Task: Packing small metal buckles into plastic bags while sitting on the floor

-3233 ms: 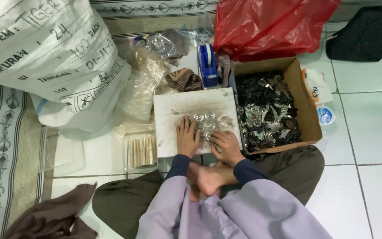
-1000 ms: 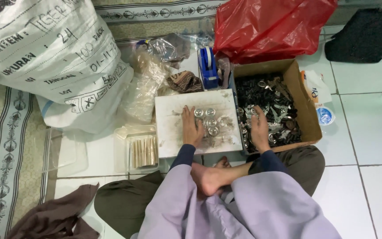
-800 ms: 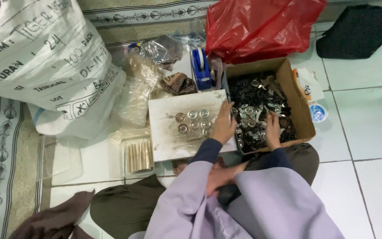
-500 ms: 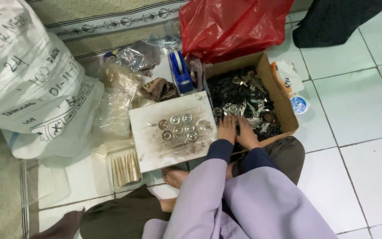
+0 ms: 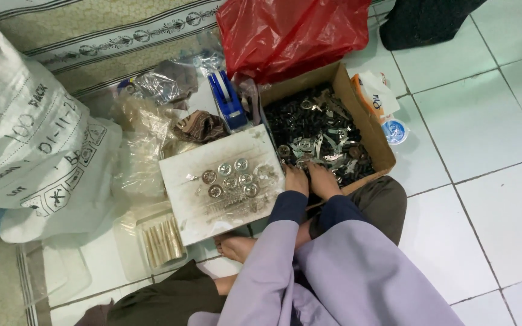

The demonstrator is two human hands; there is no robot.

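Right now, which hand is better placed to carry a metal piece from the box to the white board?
Left, probably. The left hand rests at the cardboard box edge beside the white board; the right hand lies farther away.

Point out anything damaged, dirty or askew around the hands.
The white board is smeared with dark grime around the round metal discs and sits tilted. Both hands, left and right, dig in the cardboard box of jumbled metal parts. Nothing looks spilled.

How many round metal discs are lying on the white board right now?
6 discs on the white board: two in a top row, three in a middle row, one lower left. Debris nearby may hide more. Both hands are in the cardboard box.
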